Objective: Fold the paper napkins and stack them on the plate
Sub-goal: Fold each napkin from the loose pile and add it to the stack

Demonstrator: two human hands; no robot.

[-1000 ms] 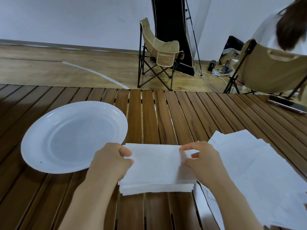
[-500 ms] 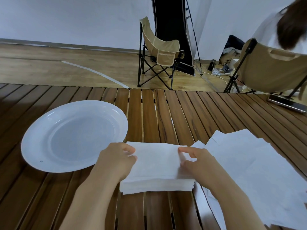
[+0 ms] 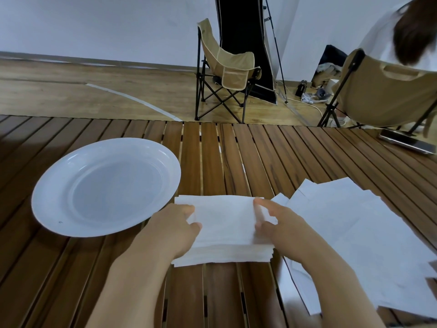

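- Folded napkins (image 3: 224, 230): one stack, lying on the slatted table (image 3: 236, 162) just right of the plate; several layers are seen at its near edge, but the exact count cannot be made out.
- Left hand (image 3: 172, 230): one; the stack's left side is pinched between curled fingers and thumb, and the left edge of the stack is hidden beneath it.
- Right hand (image 3: 281, 223): one; the right edge of the top sheets is pinched between forefinger and thumb, the remaining fingers being hidden from view.
- Plate (image 3: 106, 185): one, white, round and shallow, holding nothing, set on the table at the left; its near right rim is partly covered by the left hand.
- Unfolded napkins (image 3: 369, 237): one loose, fanned heap at the right, overlapping; the sheets cannot be counted, and the heap is cut off by the right and bottom edges.
- Folding chairs: two, tan fabric on black frames; one (image 3: 227, 67) is seen whole on the floor beyond the table, the other (image 3: 390, 91) is cut off at the right.
- Second person (image 3: 411, 29): one, only partly seen at the upper right corner.
- Flat dark device (image 3: 406, 143): one, at the table's far right edge; its kind cannot be told.
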